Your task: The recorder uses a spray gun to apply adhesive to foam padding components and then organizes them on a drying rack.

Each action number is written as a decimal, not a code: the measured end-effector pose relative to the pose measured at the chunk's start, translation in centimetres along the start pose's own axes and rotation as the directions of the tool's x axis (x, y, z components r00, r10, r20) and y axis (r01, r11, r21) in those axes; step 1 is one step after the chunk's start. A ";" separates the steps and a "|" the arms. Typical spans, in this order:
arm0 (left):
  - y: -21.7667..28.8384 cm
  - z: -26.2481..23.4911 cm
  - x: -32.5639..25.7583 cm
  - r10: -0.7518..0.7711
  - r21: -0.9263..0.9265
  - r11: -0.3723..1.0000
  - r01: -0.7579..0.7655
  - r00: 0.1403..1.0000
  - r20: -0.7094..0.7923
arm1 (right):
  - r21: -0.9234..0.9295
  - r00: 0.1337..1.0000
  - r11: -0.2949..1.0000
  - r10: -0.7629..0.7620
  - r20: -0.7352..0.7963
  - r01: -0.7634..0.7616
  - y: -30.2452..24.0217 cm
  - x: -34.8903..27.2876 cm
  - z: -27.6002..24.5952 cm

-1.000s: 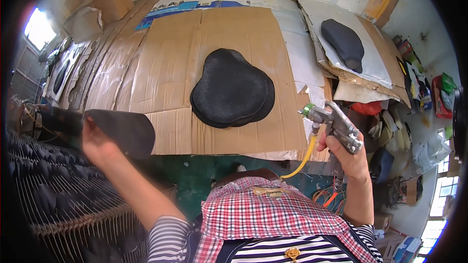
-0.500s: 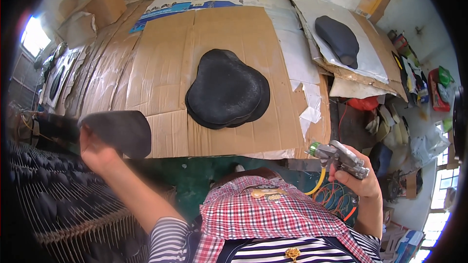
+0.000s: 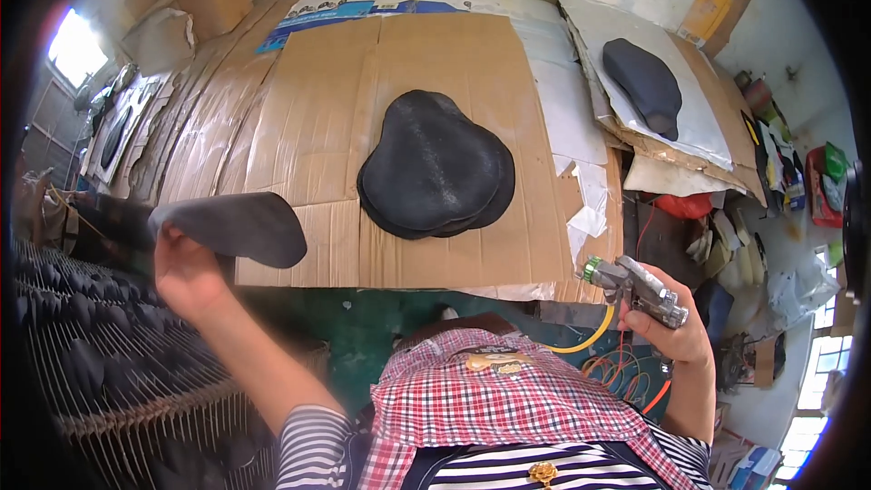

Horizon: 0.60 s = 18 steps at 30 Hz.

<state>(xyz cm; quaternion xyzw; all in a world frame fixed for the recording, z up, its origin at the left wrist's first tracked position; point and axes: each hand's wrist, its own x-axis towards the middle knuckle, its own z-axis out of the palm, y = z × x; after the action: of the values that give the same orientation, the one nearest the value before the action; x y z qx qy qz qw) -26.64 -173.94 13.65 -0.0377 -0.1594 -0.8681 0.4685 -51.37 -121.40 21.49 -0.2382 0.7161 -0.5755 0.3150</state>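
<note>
My left hand [image 3: 192, 279] pinches the edge of a thin dark grey pad [image 3: 238, 225], held up beside the table's front left corner. In my right hand [image 3: 673, 319] is a metal spray gun [image 3: 637, 290] with a green ring; a yellow hose runs down from it. The gun's front end faces left, close to the table's front right corner. A stack of black rounded three-lobed pads [image 3: 437, 163] lies on the cardboard [image 3: 304, 145] that covers the table, out of reach of both hands. Their edges are slightly offset, and the top one carries a whitish streak.
At the far right, another dark pad stack [image 3: 642, 89] rests on a white-topped board [image 3: 699, 118]. Racks of thin rods with dark pieces [image 3: 100, 345] fill the lower left. Coiled hoses [image 3: 617, 367] lie on the green floor. Plastic bags [image 3: 803, 277] hang at the right.
The pad in my left hand has swung up and to the right and tilted flatter. A whitish streak now shows down the stack's top pad. The spray gun stays in my right hand.
</note>
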 end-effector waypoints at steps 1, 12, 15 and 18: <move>0.1 -0.2 0.1 -0.001 0.000 1.000 0.001 1.000 0.000 | -0.018 1.000 1.000 -0.019 -0.025 0.018 0.0 0.4 0.2; -0.6 0.1 0.5 0.014 0.149 0.989 0.001 0.995 -0.098 | 0.095 0.992 0.988 -0.123 -0.021 0.124 0.2 1.6 1.3; 0.0 -0.2 0.5 0.052 0.156 0.987 -0.049 0.999 -0.014 | 0.036 0.992 0.993 -0.107 -0.073 0.110 0.6 0.6 0.7; 0.0 -0.1 0.7 0.019 0.103 0.994 -0.021 1.000 0.013 | 0.059 0.980 0.998 0.013 -0.199 -0.001 0.1 -0.1 -0.4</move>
<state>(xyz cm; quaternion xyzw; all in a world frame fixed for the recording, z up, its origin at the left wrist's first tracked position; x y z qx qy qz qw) -26.98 -174.53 13.70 -0.0202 -0.2063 -0.8538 0.4776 -51.57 -121.08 21.48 -0.1675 0.7277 -0.6160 0.2508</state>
